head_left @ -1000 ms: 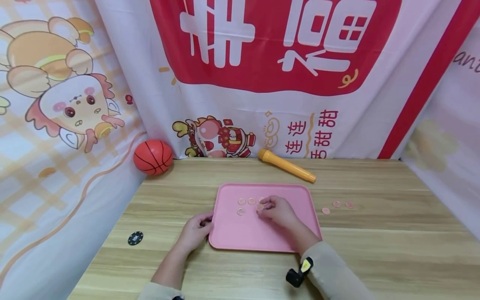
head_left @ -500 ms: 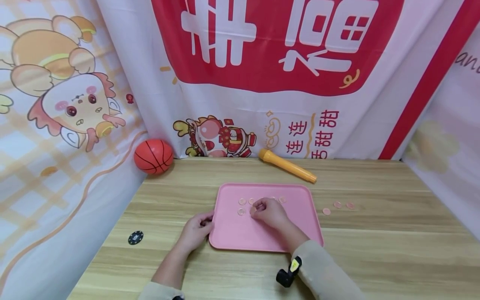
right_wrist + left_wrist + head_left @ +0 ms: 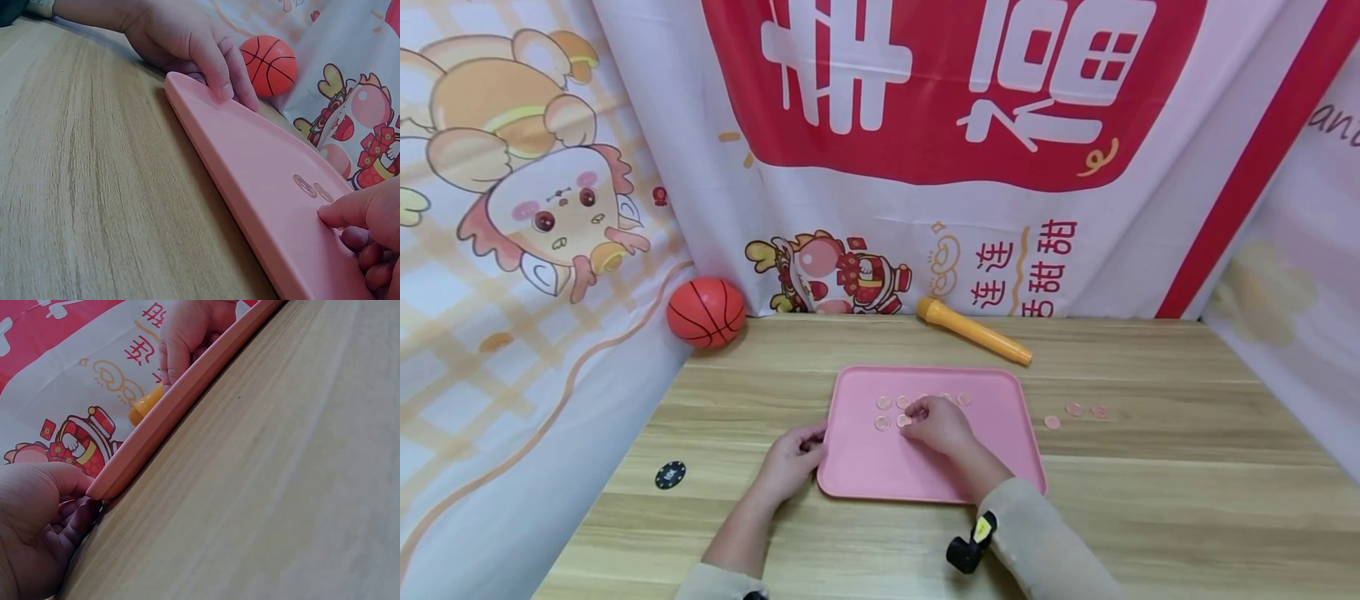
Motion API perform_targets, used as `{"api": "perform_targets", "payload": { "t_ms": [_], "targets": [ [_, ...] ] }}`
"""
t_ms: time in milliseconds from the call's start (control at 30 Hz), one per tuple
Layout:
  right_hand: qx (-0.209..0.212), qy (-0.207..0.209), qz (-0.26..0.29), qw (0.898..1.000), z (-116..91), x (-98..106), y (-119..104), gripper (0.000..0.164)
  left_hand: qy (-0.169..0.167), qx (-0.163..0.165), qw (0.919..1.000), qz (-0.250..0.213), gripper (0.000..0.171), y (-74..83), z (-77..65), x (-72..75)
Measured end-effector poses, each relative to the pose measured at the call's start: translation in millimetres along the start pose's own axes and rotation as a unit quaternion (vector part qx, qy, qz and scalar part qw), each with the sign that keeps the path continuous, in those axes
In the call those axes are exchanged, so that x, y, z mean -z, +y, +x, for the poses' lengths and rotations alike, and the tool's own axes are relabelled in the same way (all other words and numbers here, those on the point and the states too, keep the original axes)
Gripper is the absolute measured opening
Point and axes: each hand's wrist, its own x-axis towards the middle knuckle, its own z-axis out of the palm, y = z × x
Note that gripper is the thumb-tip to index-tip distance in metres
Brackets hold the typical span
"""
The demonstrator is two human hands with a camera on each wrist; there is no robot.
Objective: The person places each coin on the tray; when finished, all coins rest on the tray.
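A pink tray (image 3: 865,475) lies on the wooden table. My left hand (image 3: 793,462) holds its left edge; in the left wrist view the thumb (image 3: 72,479) presses on the rim while the other fingers curl below. Over the tray, my right hand (image 3: 942,425) pinches a small copper-coloured coin (image 3: 903,421) low at its surface, beside another coin (image 3: 882,423). Several more coins form a row behind, including one at the left end (image 3: 883,402) and one at the right (image 3: 963,399); my right hand partly covers this row. The right wrist view shows the right thumb and curled fingers close over the tray.
Right of the tray lie three loose coins (image 3: 1073,410). An orange toy microphone (image 3: 973,331) lies behind it, and a red toy basketball (image 3: 706,313) sits at the back left. A black poker chip (image 3: 670,475) lies left of my left hand. Printed cloth hangs behind the table.
My right hand has moved left over the tray with the coin and lowered it beside the front-row coin, uncovering more of the back row. My left hand has stayed at the edge.
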Motion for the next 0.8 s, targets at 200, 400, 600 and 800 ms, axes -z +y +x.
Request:
{"api": "perform_targets", "payload": {
  "t_ms": [200, 400, 600, 800],
  "targets": [
    [-0.002, -0.008, 0.058, 0.998, 2, 3, 7, 0.025, -0.002, -0.006, 1.0000, 0.000, 0.038, -0.7, 1.2, -0.2],
    [-0.021, -0.010, 0.135, 0.991, -4, 24, 14, 0.028, -0.003, -0.006, 1.0000, 0.004, 0.039, -1.9, 2.1, 0.4],
    [-0.033, 0.013, 0.122, 0.992, -12, 57, 20, 0.031, -0.005, 0.001, 1.0000, 0.005, 0.039, -0.5, 1.8, 0.7],
    [-0.028, 0.053, 0.113, 0.992, -18, 84, 45, 0.033, -0.006, 0.004, 1.0000, 0.005, 0.039, -0.1, 1.7, 0.0]
  ]
}}
